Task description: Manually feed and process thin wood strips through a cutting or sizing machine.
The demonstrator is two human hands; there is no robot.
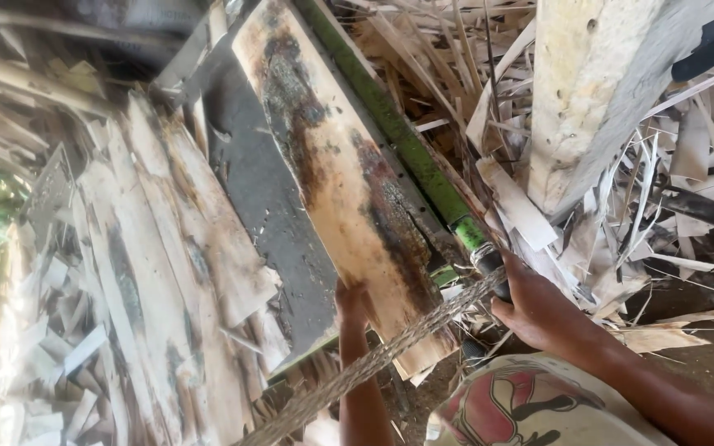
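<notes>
A long veneer sheet (332, 165), pale with dark stains, lies on a dark grey machine bed (258, 190). My left hand (351, 304) holds its near end, fingers curled under the edge. My right hand (530, 310) is closed around the black grip of a green lever bar (398, 132) that runs along the sheet's right side. A twisted rope (373, 363) crosses in front of both hands, running from the lever's grip down to the lower left.
Stacked stained veneer sheets (167, 272) lie left of the bed. Heaps of thin wood strips (671, 182) cover the ground at right and behind. A thick pale post (588, 91) stands at upper right. Small offcuts (51, 363) pile at lower left.
</notes>
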